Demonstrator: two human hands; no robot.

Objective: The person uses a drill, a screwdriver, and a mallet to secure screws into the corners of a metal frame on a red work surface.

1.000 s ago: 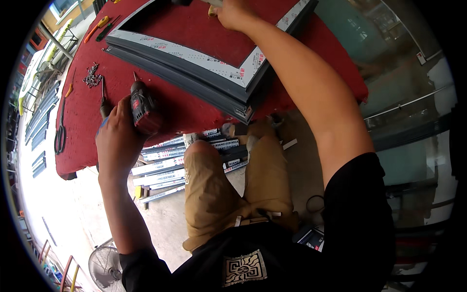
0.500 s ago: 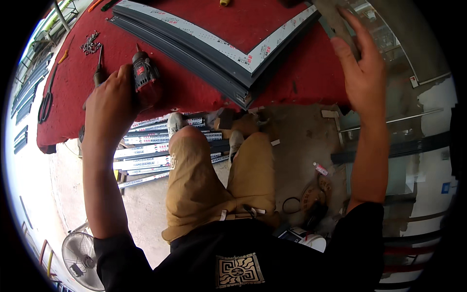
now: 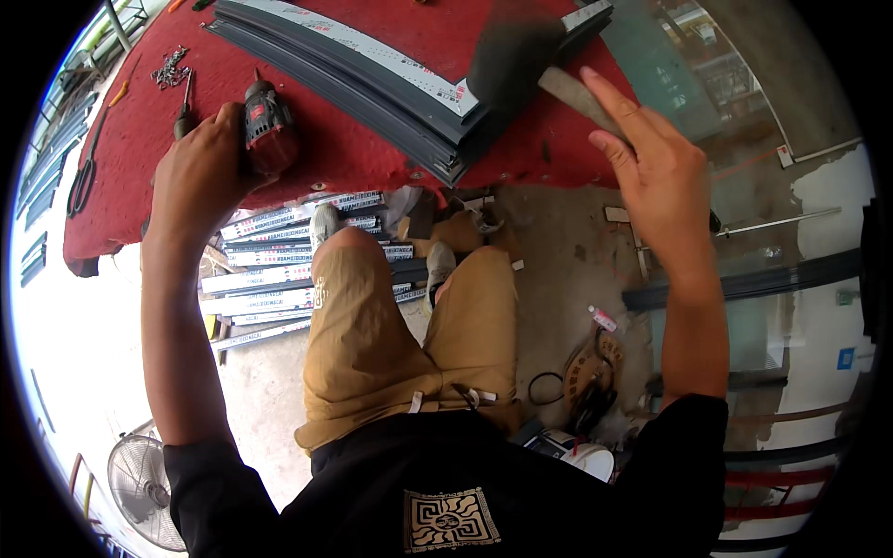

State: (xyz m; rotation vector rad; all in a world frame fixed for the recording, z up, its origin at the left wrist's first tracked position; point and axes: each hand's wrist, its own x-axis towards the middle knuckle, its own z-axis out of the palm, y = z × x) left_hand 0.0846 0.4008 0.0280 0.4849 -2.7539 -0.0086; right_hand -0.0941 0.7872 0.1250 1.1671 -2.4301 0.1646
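Note:
My right hand point(image 3: 656, 163) is closed round the pale handle point(image 3: 579, 98) of a mallet. Its dark head point(image 3: 510, 60), smeared by motion, is over the right arm of a grey profile frame point(image 3: 409, 102), close to the mitred corner. White film with print covers part of the frame. At the near left table edge, my left hand point(image 3: 200, 163) lies between a power drill point(image 3: 270, 126) and a screwdriver point(image 3: 186, 116). Its knuckles are bent and its fingertips hidden, so what it grips, if anything, does not show.
A red cloth point(image 3: 121, 186) covers the table. Small screws point(image 3: 170, 70) and black-handled scissors point(image 3: 84, 186) lie at its left. Below are wrapped profiles point(image 3: 270, 298), a fan point(image 3: 139, 484), a white bucket point(image 3: 591, 460) and a small bottle point(image 3: 603, 319). Glass panes point(image 3: 660, 74) stand at the right.
My right hand and the mallet have swung left, bringing its head from beyond the frame's right end to over the right arm near the corner. My left hand stays beside the drill.

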